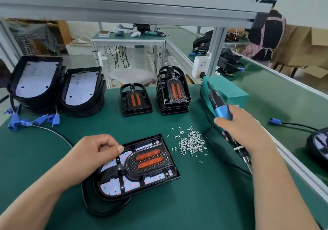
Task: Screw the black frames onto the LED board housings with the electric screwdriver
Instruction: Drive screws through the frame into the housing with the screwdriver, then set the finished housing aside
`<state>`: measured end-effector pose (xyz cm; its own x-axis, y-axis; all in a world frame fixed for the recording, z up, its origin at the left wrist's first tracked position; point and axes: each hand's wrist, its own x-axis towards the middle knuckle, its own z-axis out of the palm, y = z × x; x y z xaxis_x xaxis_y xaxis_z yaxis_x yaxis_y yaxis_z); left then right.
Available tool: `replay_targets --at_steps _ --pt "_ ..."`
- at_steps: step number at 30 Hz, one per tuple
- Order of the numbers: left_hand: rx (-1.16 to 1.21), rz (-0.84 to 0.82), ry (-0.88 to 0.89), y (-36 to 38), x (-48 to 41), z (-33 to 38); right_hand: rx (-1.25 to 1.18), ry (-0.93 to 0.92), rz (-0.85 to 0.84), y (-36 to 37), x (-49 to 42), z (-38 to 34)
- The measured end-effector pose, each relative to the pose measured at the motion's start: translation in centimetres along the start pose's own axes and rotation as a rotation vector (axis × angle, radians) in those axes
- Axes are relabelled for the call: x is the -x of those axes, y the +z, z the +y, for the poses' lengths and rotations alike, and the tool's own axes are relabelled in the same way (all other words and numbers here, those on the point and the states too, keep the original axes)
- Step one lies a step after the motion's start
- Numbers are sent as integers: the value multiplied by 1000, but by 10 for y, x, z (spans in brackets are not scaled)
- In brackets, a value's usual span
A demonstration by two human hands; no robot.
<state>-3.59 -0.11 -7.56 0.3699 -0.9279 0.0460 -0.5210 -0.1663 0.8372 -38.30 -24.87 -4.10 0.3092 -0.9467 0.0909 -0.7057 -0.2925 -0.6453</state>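
Now: left hand (99,151) resting curled on far-left corner of black frame (130,170), steadying it. Whether thumb and forefinger are pinching a screw, cannot tell. Frame sitting in LED board housing (106,198), front centre on green mat (177,206). Right hand (246,133) wrapping round electric screwdriver (221,111), bit pointing down right of screw pile (192,143), well apart from frame. Risks: frame shifting off its holes if left hand is easing up — screw going in crooked; bit slipping, scratching orange lenses (149,158); forearm scattering loose screws.
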Motion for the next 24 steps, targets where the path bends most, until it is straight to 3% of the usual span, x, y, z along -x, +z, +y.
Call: replay_targets --at_steps 6,20,24 --pt "22 4 -14 1 0 -1 513 -48 -3 10 -3 -3" --pt "68 -13 3 0 1 0 496 -12 -33 17 -5 -1" --pt "100 17 26 -2 2 5 515 -18 32 17 -4 -3"
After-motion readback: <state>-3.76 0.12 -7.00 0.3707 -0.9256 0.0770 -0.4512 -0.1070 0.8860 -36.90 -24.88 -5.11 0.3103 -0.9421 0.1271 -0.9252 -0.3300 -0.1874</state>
